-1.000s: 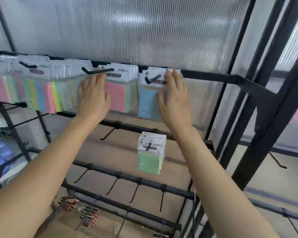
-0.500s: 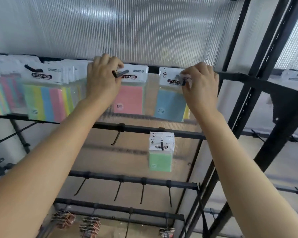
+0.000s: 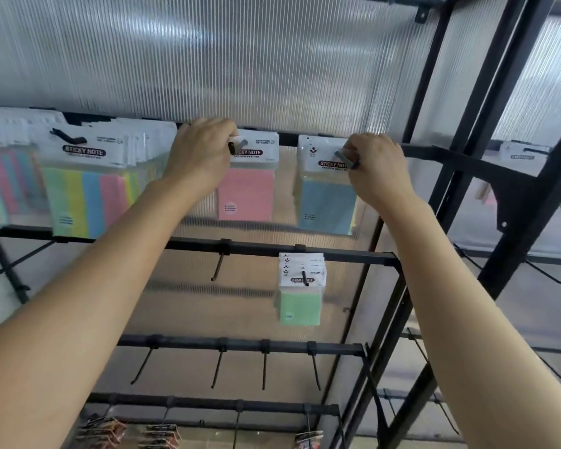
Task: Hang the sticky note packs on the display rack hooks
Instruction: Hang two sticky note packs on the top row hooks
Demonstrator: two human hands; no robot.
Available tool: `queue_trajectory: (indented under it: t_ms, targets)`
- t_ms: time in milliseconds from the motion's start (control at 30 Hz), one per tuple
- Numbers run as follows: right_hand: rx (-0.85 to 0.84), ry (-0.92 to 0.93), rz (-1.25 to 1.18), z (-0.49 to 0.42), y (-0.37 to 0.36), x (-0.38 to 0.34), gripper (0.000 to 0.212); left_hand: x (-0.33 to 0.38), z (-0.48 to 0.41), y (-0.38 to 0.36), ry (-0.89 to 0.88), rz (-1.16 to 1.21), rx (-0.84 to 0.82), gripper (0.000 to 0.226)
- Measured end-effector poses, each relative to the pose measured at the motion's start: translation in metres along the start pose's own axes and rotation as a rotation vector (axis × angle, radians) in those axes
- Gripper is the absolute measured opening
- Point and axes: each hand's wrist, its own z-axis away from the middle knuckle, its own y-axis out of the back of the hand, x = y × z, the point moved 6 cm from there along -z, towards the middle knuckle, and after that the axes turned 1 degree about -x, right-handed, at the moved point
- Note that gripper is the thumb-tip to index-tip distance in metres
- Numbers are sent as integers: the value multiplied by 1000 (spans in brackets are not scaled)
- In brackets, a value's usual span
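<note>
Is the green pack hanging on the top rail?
No, the green pack hangs from the second rail, below the blue pack.

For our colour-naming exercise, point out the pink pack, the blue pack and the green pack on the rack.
pink pack (image 3: 246, 196): head view, middle of its pink pad.
blue pack (image 3: 326, 205): head view, middle of its blue pad.
green pack (image 3: 300, 307): head view, middle of its green pad.

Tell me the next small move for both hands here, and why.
Probably release both packs and withdraw. The left hand pinches the pink pack and the right hand the blue pack, and each already sits threaded on its hook, hanging from the top rail.
</note>
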Motion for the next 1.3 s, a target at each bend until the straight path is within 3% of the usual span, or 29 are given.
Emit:
queue_trajectory:
  t_ms: [567,1067,1300]
  targets:
    - [6,-9,-29,32,42,-13,22,13,38,41,-141,128,144,10]
    - [108,-31,-38,56,77,-24,16,32,61,75,-246,48,259,16]
    - [80,-116,-97,89,76,-9,18,69,71,55,-446,128,144,23]
